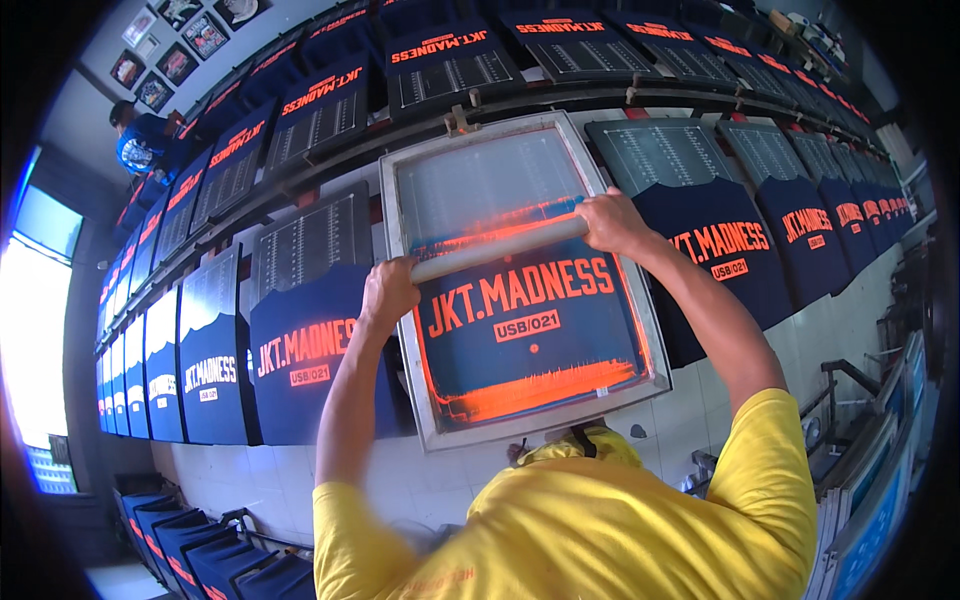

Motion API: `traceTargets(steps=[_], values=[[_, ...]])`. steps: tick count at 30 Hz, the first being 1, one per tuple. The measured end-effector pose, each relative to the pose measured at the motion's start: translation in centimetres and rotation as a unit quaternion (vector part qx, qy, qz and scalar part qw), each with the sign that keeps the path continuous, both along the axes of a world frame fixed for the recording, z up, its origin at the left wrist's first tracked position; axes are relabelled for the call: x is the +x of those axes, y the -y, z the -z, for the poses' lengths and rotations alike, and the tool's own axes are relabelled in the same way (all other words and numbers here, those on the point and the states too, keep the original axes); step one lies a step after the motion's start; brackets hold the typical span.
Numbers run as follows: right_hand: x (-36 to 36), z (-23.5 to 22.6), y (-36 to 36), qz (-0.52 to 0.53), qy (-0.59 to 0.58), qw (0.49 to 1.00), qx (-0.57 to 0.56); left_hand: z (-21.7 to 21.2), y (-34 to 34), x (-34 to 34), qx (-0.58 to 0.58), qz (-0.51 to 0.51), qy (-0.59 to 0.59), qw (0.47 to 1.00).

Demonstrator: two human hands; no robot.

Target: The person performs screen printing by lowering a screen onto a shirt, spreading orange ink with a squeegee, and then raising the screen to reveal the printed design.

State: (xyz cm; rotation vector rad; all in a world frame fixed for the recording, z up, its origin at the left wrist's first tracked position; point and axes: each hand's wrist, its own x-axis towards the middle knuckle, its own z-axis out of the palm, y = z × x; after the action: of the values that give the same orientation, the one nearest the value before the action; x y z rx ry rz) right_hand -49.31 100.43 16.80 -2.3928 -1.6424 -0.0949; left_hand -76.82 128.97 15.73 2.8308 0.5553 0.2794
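Observation:
My left hand (389,292) and my right hand (614,222) are wrapped round the two ends of a long pale squeegee (500,250). The squeegee spans a screen printing frame (408,378), nearly side to side and tilted up to the right. Orange ink (545,392) lies in a thick band along the near end of the mesh, with more streaks just beyond the squeegee. Orange block lettering (520,295) shows in the mesh between these bands. The far part of the mesh looks grey and translucent. What lies under the frame is mostly hidden.
Dark navy shirts with orange lettering lie on boards at the left (300,330) and right (715,235). Beyond a rail stands another row of shirt boards (455,80). A person in blue (150,145) is at the far left. Flat framed panels (880,500) lean at lower right.

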Motion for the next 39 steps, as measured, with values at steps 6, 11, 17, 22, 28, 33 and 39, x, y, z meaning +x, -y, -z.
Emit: traceTargets(steps=[6, 11, 17, 22, 28, 33, 39], values=[[-2.8, -0.7, 3.4, 0.004, 0.033, 0.999, 0.023, -2.4, 3.6, -2.7, -0.02, -0.013, 0.024, 0.999], [-8.5, 1.8, 9.9, 0.002, 0.026, 0.999, 0.026, 0.6, 8.5, -8.6, 0.0, 0.036, 0.054, 0.998], [-15.5, 4.5, 17.2, 0.009, -0.005, 0.998, 0.069, 2.5, 15.6, -14.1, -0.044, 0.025, -0.005, 0.999], [-17.2, 5.2, 17.9, 0.013, 0.01, 0.997, 0.073, 4.5, 16.7, -15.6, -0.003, 0.049, 0.046, 0.998], [-13.2, 6.5, 14.5, 0.021, 0.038, 0.997, 0.071, 5.7, 12.7, -11.6, 0.009, 0.061, 0.058, 0.996], [-7.0, 5.9, 9.0, 0.014, 0.045, 0.997, 0.053, 6.2, 7.2, -5.9, 0.004, 0.048, 0.051, 0.998], [-0.8, 5.5, 3.4, 0.006, 0.036, 0.999, 0.026, 4.8, 2.6, 0.0, -0.004, 0.045, 0.074, 0.996]])
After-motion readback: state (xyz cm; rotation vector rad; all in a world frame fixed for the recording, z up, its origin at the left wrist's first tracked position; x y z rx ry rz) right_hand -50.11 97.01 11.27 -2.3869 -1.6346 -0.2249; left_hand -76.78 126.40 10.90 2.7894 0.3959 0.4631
